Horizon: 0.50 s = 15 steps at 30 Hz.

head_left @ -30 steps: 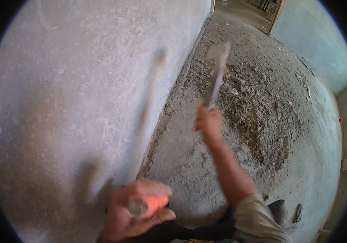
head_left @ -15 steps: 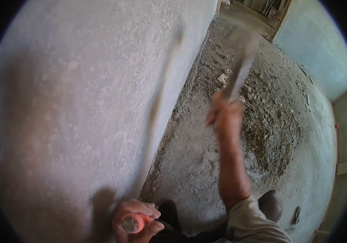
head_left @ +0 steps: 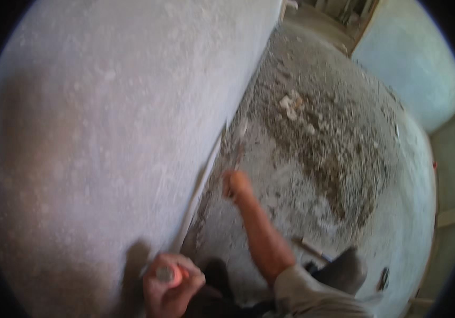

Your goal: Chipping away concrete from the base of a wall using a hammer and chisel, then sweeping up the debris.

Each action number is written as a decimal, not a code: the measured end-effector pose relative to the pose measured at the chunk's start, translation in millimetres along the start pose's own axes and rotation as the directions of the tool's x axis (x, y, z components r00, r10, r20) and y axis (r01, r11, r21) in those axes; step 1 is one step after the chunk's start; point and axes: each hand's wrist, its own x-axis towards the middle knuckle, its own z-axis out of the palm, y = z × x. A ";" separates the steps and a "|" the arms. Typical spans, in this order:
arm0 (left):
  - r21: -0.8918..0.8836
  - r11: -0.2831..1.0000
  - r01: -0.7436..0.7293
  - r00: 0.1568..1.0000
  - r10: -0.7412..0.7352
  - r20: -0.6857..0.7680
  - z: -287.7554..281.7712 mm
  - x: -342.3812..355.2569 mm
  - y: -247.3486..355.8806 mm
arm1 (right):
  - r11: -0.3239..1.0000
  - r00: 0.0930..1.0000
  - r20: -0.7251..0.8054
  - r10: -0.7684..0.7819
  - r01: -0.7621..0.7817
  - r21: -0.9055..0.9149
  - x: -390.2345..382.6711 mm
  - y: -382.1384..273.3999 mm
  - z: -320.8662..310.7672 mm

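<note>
While my left hand (head_left: 157, 290) grips an orange-sleeved tool (head_left: 169, 274) beside the wall (head_left: 111, 138), my right hand (head_left: 237, 184) clasps a hammer-like tool (head_left: 240, 149) over the floor (head_left: 299, 206); I judge this striking work, needing true aim.

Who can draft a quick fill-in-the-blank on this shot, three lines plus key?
1. The orange-gripped tool is held on the person's ____ side.
2. In the picture, the rubble heap lies to the ____ of the right hand.
3. Of top and bottom, the doorway is nearer the picture's ____ edge.

Missing words: left; right; top.
</note>
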 end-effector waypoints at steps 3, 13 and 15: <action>-0.095 0.992 0.080 0.995 -0.086 -0.057 3.8 7.8 1.7 | 0.827 0.939 -0.054 -0.340 0.326 0.459 -23.5 -49.7 -45.0; 0.233 0.955 -0.186 0.979 0.159 0.129 -15.1 16.3 16.6 | -0.407 -0.468 -0.427 -0.774 0.884 -0.230 -105.6 -224.9 -113.3; 0.218 0.947 -0.235 0.970 0.214 0.117 -14.1 18.1 11.8 | -0.175 -0.576 -0.448 -0.684 0.726 -0.665 -11.0 -147.8 -135.5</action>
